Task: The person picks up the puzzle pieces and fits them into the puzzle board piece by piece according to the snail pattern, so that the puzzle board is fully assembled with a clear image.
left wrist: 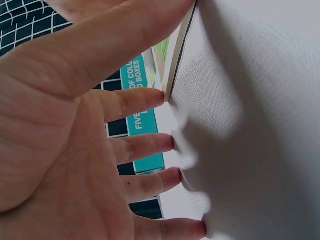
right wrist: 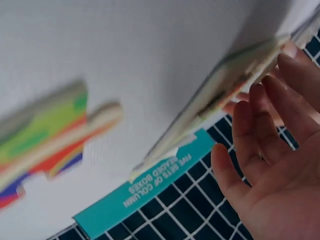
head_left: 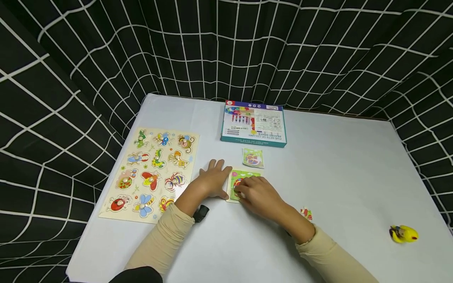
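A small jigsaw puzzle board (head_left: 229, 189) with a pale wooden border lies flat at the middle of the table. My left hand (head_left: 213, 181) is at its left side, fingers spread and straight. Its index finger and thumb touch the border, and the left wrist view shows the board's edge (left wrist: 176, 65) at the fingertip. Over the board bends my right hand (head_left: 261, 196), pinching a colourful puzzle piece (head_left: 236, 182) against the green picture; the hand hides the board's right part. To the right lies a loose puzzle piece (head_left: 306, 214), green and red.
A square picture card (head_left: 253, 158) lies just beyond the board, with a teal-sided box (head_left: 253, 124) behind it. At left is a large insect peg puzzle (head_left: 150, 169). A yellow toy figure (head_left: 404, 234) sits far right. A black grid curtain (head_left: 247, 51) surrounds the table.
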Tool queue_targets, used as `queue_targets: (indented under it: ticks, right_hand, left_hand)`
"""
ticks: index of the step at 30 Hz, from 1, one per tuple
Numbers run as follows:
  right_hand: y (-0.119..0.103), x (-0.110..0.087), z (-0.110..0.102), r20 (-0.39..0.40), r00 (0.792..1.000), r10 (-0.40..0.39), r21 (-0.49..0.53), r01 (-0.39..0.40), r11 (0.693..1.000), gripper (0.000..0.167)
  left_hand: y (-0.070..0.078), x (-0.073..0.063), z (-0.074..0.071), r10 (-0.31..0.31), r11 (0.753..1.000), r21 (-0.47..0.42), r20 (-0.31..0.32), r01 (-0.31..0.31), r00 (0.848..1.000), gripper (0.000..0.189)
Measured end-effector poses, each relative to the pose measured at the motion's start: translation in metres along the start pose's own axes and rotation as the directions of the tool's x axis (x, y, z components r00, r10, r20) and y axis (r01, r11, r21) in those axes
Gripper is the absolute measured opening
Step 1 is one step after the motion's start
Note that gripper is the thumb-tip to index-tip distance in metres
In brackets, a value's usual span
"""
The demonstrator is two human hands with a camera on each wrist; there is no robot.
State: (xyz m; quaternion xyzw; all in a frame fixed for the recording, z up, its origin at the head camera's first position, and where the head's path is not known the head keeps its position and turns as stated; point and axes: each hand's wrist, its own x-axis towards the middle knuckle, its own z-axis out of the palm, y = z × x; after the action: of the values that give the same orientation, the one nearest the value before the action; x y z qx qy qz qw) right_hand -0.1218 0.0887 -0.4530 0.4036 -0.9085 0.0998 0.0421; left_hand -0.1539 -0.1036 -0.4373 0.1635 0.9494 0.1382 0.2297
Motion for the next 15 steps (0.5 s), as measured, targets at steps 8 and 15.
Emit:
queue_targets:
  ticks: [8, 15]
  right_hand:
    - [-0.0013, 0.0003, 0.0071, 0.003, 1.0, 0.023, -0.017, -0.023, 1.0, 0.022]
    - [0.0, -0.0018, 0.0046, 0.023, 0.999, 0.031, 0.015, -0.031, 0.999, 0.026]
  left_hand:
    - [-0.0002, 0.0019, 0.0013, 0.002, 1.0, 0.011, 0.002, -0.002, 1.0, 0.095]
    - [-0.0004, 0.0022, 0.0019, 0.0, 1.0, -0.004, 0.006, 0.0, 1.0, 0.094]
